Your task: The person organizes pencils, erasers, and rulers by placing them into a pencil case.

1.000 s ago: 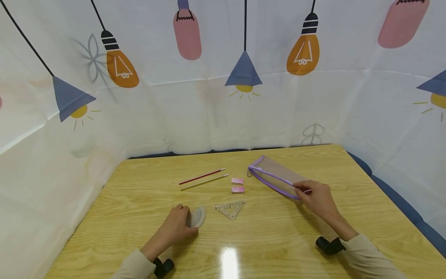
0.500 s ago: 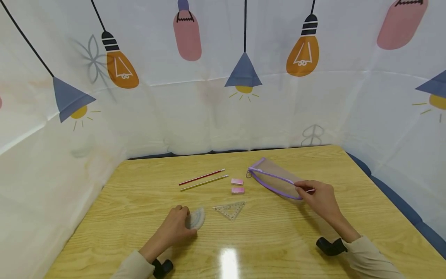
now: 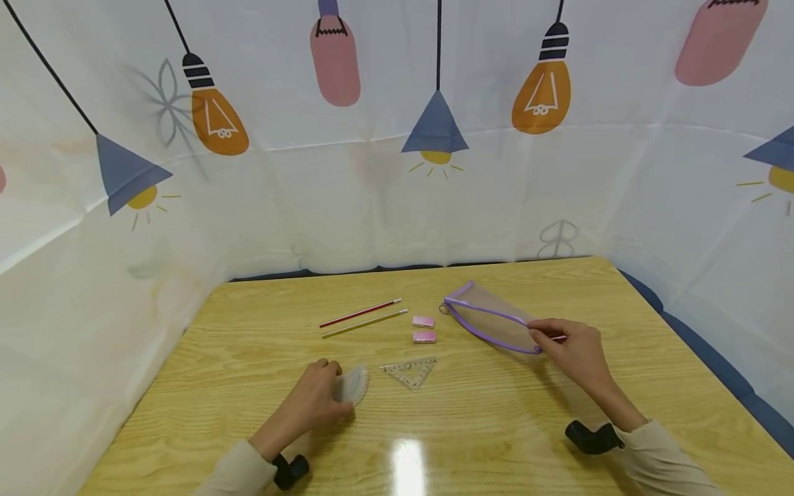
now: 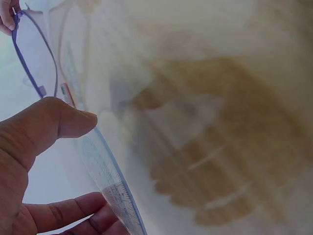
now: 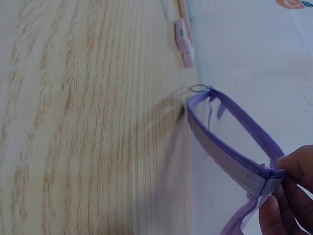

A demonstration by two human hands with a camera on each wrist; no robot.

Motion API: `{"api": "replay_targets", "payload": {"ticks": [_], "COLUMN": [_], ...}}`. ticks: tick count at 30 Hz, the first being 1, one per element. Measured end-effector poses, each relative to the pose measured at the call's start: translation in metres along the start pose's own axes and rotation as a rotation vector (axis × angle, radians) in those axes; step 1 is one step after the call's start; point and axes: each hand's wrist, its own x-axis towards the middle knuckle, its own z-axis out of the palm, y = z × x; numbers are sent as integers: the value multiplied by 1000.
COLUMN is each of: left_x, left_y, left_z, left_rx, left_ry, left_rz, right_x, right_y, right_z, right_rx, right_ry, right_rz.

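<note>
My left hand (image 3: 312, 396) pinches a clear plastic protractor (image 3: 354, 386) between thumb and fingers, low over the left half of the table. In the left wrist view the curved, marked edge of the protractor (image 4: 115, 181) runs between thumb and fingertips. At the right, my right hand (image 3: 573, 351) pinches the near corner of a see-through mesh pencil pouch (image 3: 490, 313) with purple trim. Its zipped mouth gapes, as the right wrist view of the pouch (image 5: 230, 152) also shows. Between the hands lies a clear set square (image 3: 411, 372).
Two pink-and-white erasers (image 3: 424, 337) lie left of the pouch. Beyond the set square are a red pencil (image 3: 360, 313) and a yellowish pencil (image 3: 364, 323), side by side. The wooden table (image 3: 248, 344) ends at a printed white curtain (image 3: 310, 207).
My right hand has shifted slightly right with the pouch corner, and the pouch's mouth gapes wider. The protractor's tilt in my left hand has changed a little. The other items lie still.
</note>
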Motion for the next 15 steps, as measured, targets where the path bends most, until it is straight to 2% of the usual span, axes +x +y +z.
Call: {"api": "replay_targets", "payload": {"ticks": [8,15], "left_x": [6,8], "left_y": [12,21], "left_z": [-11,-14], "left_rx": [3,-22], "left_ry": [34,52], "left_rz": [42,68], "right_x": [0,0], "right_y": [-1,-3], "right_z": [-2,-4], "right_rx": [30,36], "right_ry": [20,27], "right_rz": [2,38]}}
